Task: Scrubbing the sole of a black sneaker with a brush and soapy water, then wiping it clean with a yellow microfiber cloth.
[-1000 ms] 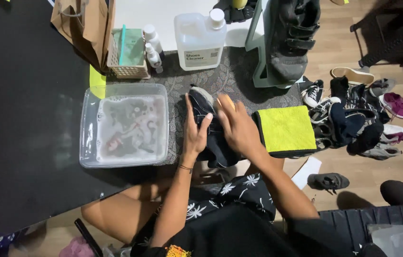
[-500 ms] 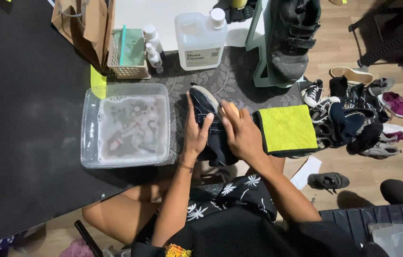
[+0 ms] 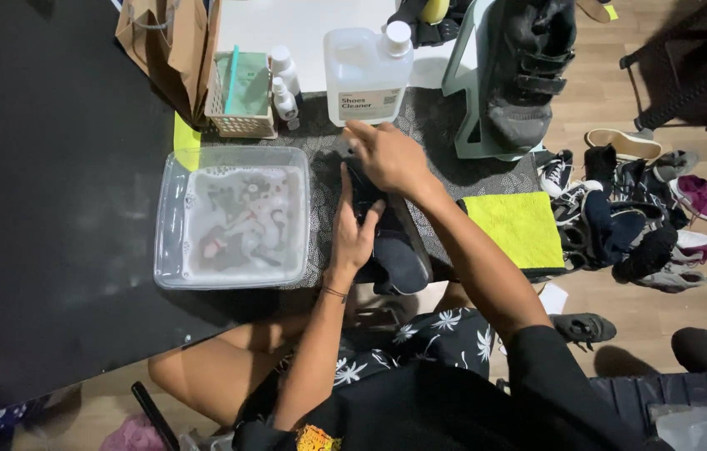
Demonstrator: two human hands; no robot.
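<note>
Clear plastic forms the shallow tub (image 3: 171,219) at about nine o'clock from the hands, filled with cloudy, sudsy water through which dark and reddish shapes show dimly. Above it, near eleven o'clock, a brown paper bag (image 3: 171,42) stands beside a small woven basket (image 3: 240,104) holding a green packet, with two little white bottles (image 3: 284,83) just to its right. The left hand (image 3: 355,235) lies along the left side of a dark navy shoe (image 3: 395,250) that rests on the speckled grey mat (image 3: 324,179) at the table's near edge; its fingers are stretched flat and pointing toward twelve o'clock, pressed against the shoe rather than wrapped round it. The right hand (image 3: 388,157) sits over the far end of the same shoe at about twelve o'clock from the left hand, fingers curled loosely downward; what it grips, if anything, I cannot tell. Just beyond it stands a translucent white jug (image 3: 367,71) with a white cap. At three o'clock from the shoe lies a yellow-green cloth (image 3: 514,230), flat on the mat. Farther right, around two o'clock, a black strapped sneaker (image 3: 529,75) sits on a pale green stand (image 3: 472,108), and a heap of shoes (image 3: 629,217) lies on the wooden floor.
</note>
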